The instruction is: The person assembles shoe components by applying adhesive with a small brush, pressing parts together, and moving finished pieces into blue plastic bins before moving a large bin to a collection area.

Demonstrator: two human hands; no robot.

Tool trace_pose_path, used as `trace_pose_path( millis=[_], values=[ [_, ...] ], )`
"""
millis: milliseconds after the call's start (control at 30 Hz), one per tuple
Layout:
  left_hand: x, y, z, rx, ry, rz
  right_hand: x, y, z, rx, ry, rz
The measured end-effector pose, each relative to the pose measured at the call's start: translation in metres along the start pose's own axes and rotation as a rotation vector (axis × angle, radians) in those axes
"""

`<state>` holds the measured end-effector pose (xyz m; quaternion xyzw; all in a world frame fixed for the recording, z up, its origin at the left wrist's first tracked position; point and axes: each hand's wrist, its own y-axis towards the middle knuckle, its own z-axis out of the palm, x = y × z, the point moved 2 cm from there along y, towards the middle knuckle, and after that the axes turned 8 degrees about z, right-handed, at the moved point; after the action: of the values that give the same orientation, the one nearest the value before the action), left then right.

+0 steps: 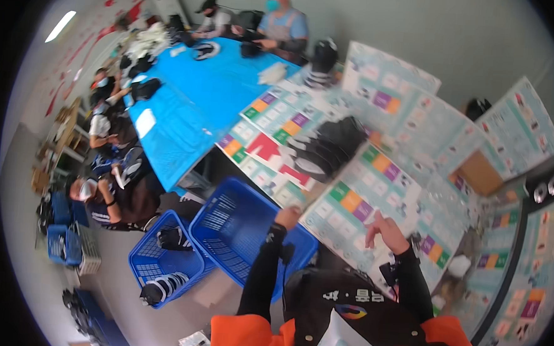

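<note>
Between the bare left grip (288, 217) and the bare right grip (386, 234), open room lies over the flat white board printed with coloured squares (345, 209). Ahead of the left grip, the row of black, curved, layered pieces (328, 147) blocks a low, straight pass; right of that row, the flat board permits a low sweep. Farther forward and right, the upright white printed panels (412, 108) stand across the way. Leftward rises the rim of the deep blue perforated plastic basket (225, 209), whose open top admits a hand.
</note>
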<state>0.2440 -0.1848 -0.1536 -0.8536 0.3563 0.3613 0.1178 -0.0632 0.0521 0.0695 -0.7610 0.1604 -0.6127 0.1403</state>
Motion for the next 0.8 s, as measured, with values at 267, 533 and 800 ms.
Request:
trace_pose_path(
  millis=[267, 533, 800],
  values=[
    [-0.083, 0.15, -0.032, -0.271, 0.414, 0.28, -0.052, -0.051, -0.005, -0.491, -0.649, 0.074],
    [-0.076, 0.218, -0.018, -0.089, 0.845, 0.515, -0.052, -0.082, -0.005, -0.417, -0.496, 0.264],
    [-0.086, 0.148, -0.094, 0.282, 0.211, 0.38, -0.067, -0.063, -0.004, -0.398, -0.334, 0.179]
  ],
)
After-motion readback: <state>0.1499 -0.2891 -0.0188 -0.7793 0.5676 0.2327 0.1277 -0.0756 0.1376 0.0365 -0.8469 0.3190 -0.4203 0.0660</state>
